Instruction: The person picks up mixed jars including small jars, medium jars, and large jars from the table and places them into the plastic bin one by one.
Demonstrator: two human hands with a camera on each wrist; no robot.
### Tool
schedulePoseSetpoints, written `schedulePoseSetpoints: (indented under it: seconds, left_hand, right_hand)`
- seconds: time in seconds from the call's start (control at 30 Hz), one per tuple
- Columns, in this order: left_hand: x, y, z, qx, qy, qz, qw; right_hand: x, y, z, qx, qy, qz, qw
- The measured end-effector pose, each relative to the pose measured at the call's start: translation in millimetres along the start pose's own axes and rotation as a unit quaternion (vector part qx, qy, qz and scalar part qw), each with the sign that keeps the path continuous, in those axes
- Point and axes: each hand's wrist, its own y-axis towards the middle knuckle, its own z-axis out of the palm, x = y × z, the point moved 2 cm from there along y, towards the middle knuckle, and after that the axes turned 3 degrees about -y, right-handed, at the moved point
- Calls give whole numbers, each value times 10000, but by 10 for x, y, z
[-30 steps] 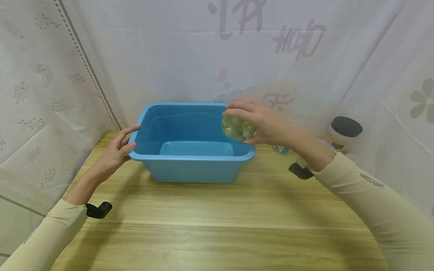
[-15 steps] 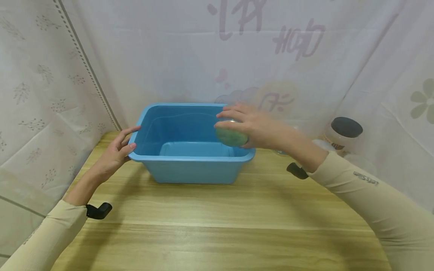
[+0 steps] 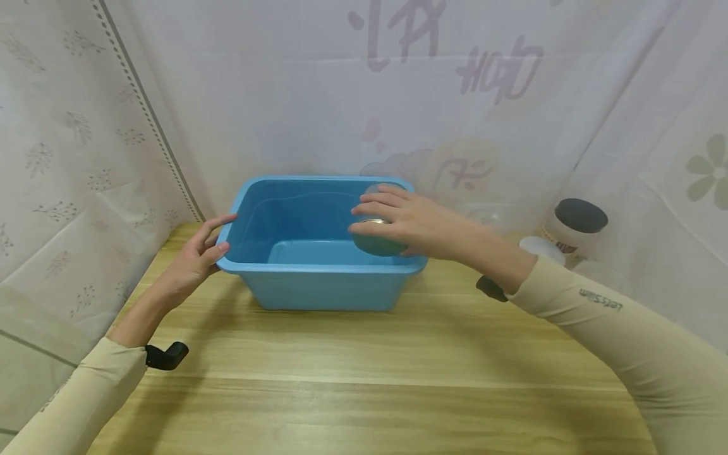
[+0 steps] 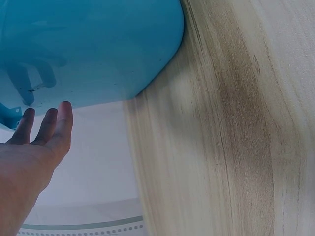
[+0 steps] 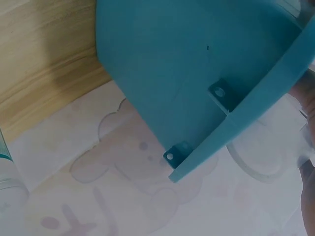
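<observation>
A blue plastic tub (image 3: 324,287) stands on the wooden table. My left hand (image 3: 196,256) holds its left rim, thumb on top. In the left wrist view, several fingers (image 4: 61,130) lie under the rim against the outer wall. Over the tub's right end, my right hand (image 3: 418,221) grips a clear round jar (image 3: 378,245) from above, tilted, with a shiny metallic edge showing. Part of the jar is hidden behind the fingers. In the right wrist view, the clear jar (image 5: 261,147) shows beyond the tub's rim. No contents of the jar can be made out.
At the right back stand a jar with a dark lid (image 3: 580,215) and a white-topped container (image 3: 540,246), partly behind my right sleeve. Another clear container (image 3: 483,218) is partly hidden behind my right forearm. A printed curtain (image 3: 296,95) hangs close behind the tub.
My right hand has moved left and slightly down with the jar, further over the tub, and the jar has turned in the grip of that hand. My left hand stays on the rim.
</observation>
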Motion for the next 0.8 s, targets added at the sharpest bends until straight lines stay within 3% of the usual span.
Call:
schedulePoseSetpoints:
  seconds: [0.2, 0.4, 0.8]
  left_hand:
    - [10, 4, -6, -25, 71, 11, 10000]
    - [10, 2, -4, 11, 6, 18, 10000]
    - [-7, 5, 8, 3, 44, -17, 10000]
  right_hand:
    - [61, 29, 47, 422, -331, -131, 9985]
    - [89, 48, 40, 487, -308, -130, 9983]
    - [-116, -122, -55, -457, 621, 762, 9941]
